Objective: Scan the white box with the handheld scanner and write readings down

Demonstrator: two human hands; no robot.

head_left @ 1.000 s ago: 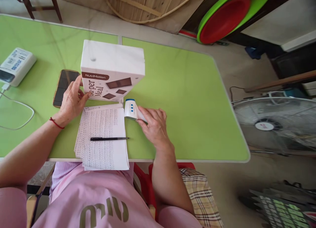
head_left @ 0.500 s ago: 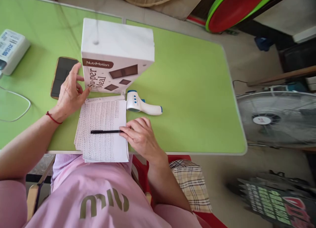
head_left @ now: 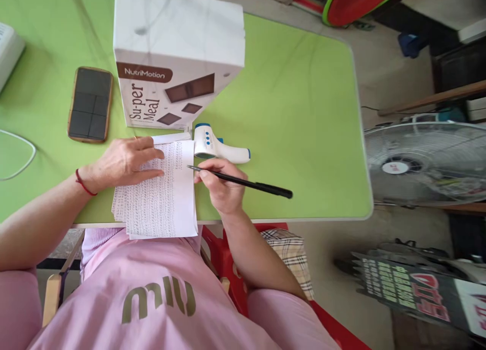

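Observation:
My left hand (head_left: 131, 160) lies flat with fingers stretched over the upper left of a stack of handwritten sheets (head_left: 159, 208). In writing grip, my right hand (head_left: 224, 185) holds a black pen (head_left: 261, 186), its tip over the right side of the top sheet; whether it touches the paper I cannot tell. Just above that hand lies a white and blue infrared thermometer (head_left: 220, 146). The sheets overhang the table's near edge. Behind them stands a white NutriMotion box (head_left: 178, 82), and a dark phone (head_left: 90, 104) rests left of it.
The green table (head_left: 304, 137) carries a white device (head_left: 8, 54) and a white cable (head_left: 32, 155) at far left. A floor fan (head_left: 397, 167) stands beyond the right edge. Near my right arm is a red chair (head_left: 216, 251) with checked cloth (head_left: 288, 251).
My left hand has moved from beside the box and phone onto the sheets. The pen has turned round in my right hand, its tip now toward the paper. The view has shifted slightly.

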